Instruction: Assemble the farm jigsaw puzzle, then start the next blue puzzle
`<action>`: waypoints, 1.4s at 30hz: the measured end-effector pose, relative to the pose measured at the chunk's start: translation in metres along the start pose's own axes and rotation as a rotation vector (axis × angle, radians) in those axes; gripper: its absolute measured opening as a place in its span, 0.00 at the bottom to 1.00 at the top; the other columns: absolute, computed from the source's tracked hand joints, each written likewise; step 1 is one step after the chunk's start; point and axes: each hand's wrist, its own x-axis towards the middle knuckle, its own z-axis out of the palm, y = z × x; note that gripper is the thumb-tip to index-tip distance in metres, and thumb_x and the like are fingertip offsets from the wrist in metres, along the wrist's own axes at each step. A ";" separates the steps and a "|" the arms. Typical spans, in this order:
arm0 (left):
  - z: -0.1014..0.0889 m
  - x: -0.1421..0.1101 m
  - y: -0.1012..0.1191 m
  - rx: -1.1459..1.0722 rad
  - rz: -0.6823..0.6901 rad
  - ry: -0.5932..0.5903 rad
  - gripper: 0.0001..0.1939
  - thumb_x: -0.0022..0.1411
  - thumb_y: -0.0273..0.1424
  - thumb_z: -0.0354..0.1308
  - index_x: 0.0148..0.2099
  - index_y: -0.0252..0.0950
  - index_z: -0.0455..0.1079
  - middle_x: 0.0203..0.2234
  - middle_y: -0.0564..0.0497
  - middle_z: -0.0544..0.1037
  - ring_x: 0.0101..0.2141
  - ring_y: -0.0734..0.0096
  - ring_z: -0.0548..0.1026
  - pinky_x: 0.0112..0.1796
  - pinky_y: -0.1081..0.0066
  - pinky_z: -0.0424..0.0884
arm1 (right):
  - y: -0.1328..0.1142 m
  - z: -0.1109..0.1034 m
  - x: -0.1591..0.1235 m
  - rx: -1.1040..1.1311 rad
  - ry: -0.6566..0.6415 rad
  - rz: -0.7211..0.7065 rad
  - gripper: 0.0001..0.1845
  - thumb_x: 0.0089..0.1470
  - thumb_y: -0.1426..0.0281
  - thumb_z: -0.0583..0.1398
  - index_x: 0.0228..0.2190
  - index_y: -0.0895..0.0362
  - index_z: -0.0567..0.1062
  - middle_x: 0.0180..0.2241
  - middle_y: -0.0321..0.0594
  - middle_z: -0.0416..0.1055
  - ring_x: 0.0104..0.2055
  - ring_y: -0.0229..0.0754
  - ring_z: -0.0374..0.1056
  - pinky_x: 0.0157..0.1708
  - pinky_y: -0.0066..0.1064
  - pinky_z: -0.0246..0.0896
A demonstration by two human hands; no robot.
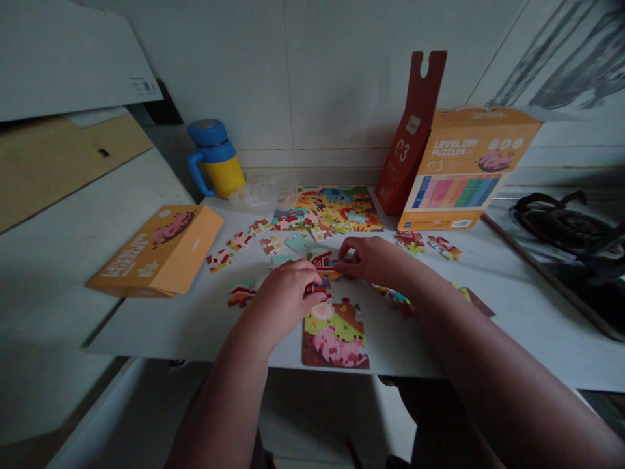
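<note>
In the head view, my right hand (371,257) pinches the edge of a puzzle piece with a red barn (321,262). My left hand (291,290) has its thumb and fingers closed at a small red and purple puzzle piece (323,284), just below the barn. Right under the left fingertips lies a joined section of puzzle (336,335) with a pink spotted pig, near the table's front edge. My fingers partly cover the pieces between them. Pale green puzzle pieces (295,243) lie just beyond my hands.
Loose puzzle pieces (239,241) are scattered left, and more (444,247) lie right. A picture sheet (342,205) is behind them. An orange puzzle box (463,163) stands at back right, another box part (161,251) lies left. A blue-yellow jug (217,159) and a stove (566,247) flank the table.
</note>
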 end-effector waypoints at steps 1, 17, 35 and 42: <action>0.000 0.000 0.001 0.005 -0.001 -0.004 0.04 0.66 0.28 0.70 0.43 0.38 0.80 0.46 0.48 0.82 0.46 0.60 0.80 0.52 0.60 0.75 | 0.000 0.001 0.000 -0.011 0.004 0.001 0.14 0.59 0.54 0.68 0.41 0.50 0.81 0.30 0.38 0.80 0.29 0.43 0.72 0.28 0.32 0.55; 0.001 -0.004 0.039 0.318 -0.077 -0.121 0.08 0.71 0.24 0.58 0.44 0.34 0.79 0.44 0.41 0.82 0.46 0.51 0.81 0.50 0.52 0.77 | 0.003 0.008 0.003 -0.028 -0.055 0.000 0.15 0.62 0.52 0.66 0.39 0.51 0.77 0.30 0.39 0.81 0.28 0.44 0.72 0.27 0.34 0.54; -0.076 -0.070 -0.058 0.363 -0.594 -0.101 0.22 0.61 0.40 0.66 0.54 0.34 0.77 0.57 0.35 0.79 0.59 0.45 0.77 0.60 0.55 0.71 | 0.008 -0.003 0.004 0.016 0.370 0.066 0.27 0.66 0.46 0.57 0.25 0.53 0.73 0.22 0.38 0.72 0.23 0.38 0.60 0.27 0.35 0.43; -0.075 -0.070 -0.071 0.284 -0.559 -0.040 0.17 0.56 0.44 0.68 0.41 0.38 0.76 0.46 0.41 0.81 0.51 0.46 0.78 0.52 0.56 0.73 | 0.000 -0.002 0.003 0.008 0.238 0.033 0.24 0.68 0.51 0.58 0.27 0.53 0.73 0.24 0.37 0.74 0.25 0.39 0.62 0.28 0.34 0.45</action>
